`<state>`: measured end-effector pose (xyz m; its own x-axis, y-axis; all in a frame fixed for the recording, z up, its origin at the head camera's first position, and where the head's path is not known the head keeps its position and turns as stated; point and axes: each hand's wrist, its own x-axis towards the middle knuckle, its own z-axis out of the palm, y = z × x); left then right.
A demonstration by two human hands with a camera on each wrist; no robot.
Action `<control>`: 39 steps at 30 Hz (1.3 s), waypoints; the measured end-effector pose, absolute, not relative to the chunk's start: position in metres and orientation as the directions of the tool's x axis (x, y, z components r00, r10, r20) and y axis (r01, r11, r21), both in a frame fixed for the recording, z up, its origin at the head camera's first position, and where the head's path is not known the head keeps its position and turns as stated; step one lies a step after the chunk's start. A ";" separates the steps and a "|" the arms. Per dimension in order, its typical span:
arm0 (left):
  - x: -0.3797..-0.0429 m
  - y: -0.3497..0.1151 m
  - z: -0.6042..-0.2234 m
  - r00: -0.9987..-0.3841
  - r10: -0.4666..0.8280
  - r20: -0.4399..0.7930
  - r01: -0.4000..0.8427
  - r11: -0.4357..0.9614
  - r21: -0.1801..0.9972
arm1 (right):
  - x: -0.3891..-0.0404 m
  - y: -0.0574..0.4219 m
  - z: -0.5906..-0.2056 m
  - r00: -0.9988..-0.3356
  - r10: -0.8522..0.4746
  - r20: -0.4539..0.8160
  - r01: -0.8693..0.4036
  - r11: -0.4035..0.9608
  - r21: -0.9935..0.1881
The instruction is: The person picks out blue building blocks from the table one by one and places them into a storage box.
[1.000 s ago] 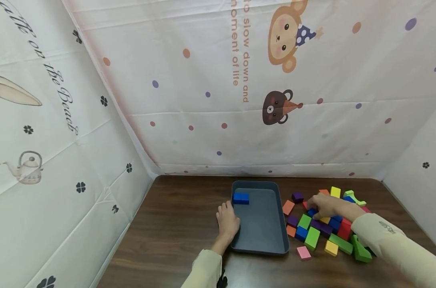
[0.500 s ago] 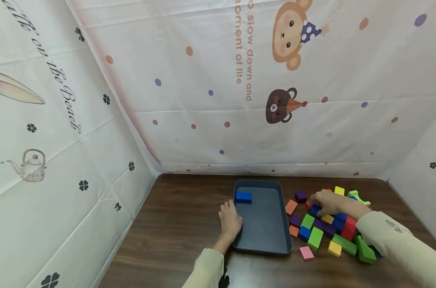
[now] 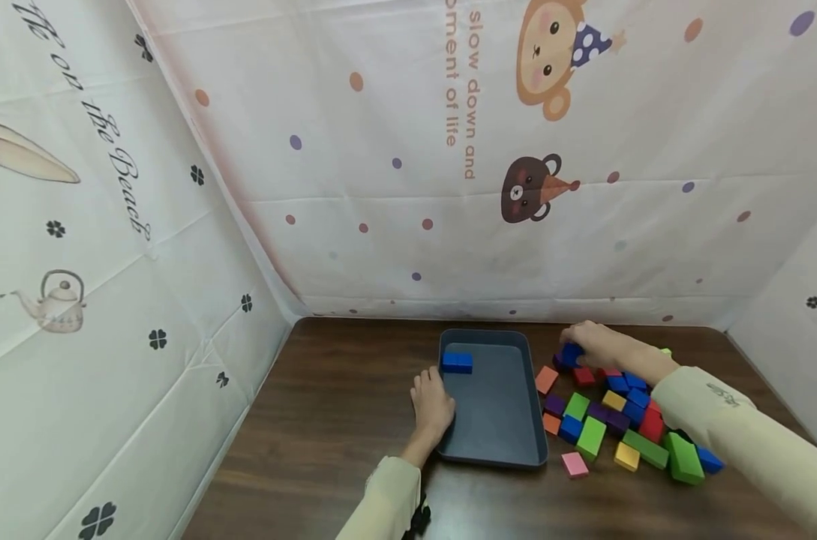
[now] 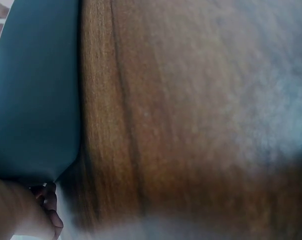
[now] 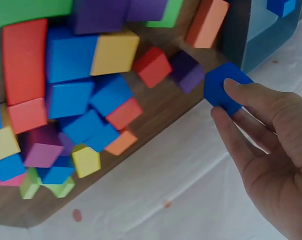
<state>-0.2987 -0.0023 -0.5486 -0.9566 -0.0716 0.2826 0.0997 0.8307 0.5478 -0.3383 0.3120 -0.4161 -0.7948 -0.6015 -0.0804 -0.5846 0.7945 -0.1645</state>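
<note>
In the head view, my right hand (image 3: 599, 345) pinches a blue block (image 3: 570, 355) at the back of a pile of coloured blocks. The right wrist view shows that blue block (image 5: 225, 90) between thumb and fingertips, close to a purple block (image 5: 185, 71). My left hand (image 3: 432, 405) holds the left side of a dark grey tray (image 3: 492, 424). From the left wrist, part of this hand (image 4: 21, 212) appears against the tray's outer wall (image 4: 38, 95), its fingers bent; the thumb is hidden. Two blue blocks (image 3: 458, 363) lie side by side in the tray's back left corner.
Right of the tray lie many loose blocks, among them a green block (image 3: 590, 438), a yellow block (image 3: 627, 456) and a pink block (image 3: 575, 464). Brown table (image 3: 340, 420) extends left of the tray. Printed cloth walls (image 3: 354, 262) stand behind and beside it.
My right hand has lifted the blue block from the pile and moved it back and left, over the purple block. The left hand stays at the tray. The head view has shifted slightly.
</note>
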 end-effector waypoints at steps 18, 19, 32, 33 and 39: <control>-0.304 -0.002 -0.548 -0.965 -0.094 0.247 0.063 0.825 0.561 | -0.369 0.238 -0.405 -0.761 -0.648 -0.030 -0.641 0.758 -0.117; -0.304 -0.002 -0.549 -0.966 -0.090 0.244 0.062 0.831 0.553 | -0.370 0.234 -0.406 -0.759 -0.650 -0.034 -0.643 0.757 -0.116; -0.307 0.002 -0.549 -0.959 -0.093 0.269 0.061 0.856 0.514 | -0.384 0.190 -0.424 -0.736 -0.675 -0.058 -0.665 0.736 -0.129; -0.308 0.001 -0.549 -0.959 -0.094 0.267 0.060 0.854 0.517 | -0.385 0.187 -0.427 -0.738 -0.671 -0.066 -0.660 0.739 -0.139; -0.307 0.000 -0.549 -0.964 -0.095 0.248 0.046 0.861 0.507 | -0.386 0.173 -0.448 -0.749 -0.654 -0.106 -0.639 0.755 -0.145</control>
<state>-0.3074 0.0003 -0.5487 -0.9641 -0.0948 0.2479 0.0458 0.8607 0.5071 -0.3862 0.1730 -0.4476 -0.7488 -0.6543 -0.1059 -0.6394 0.7551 -0.1451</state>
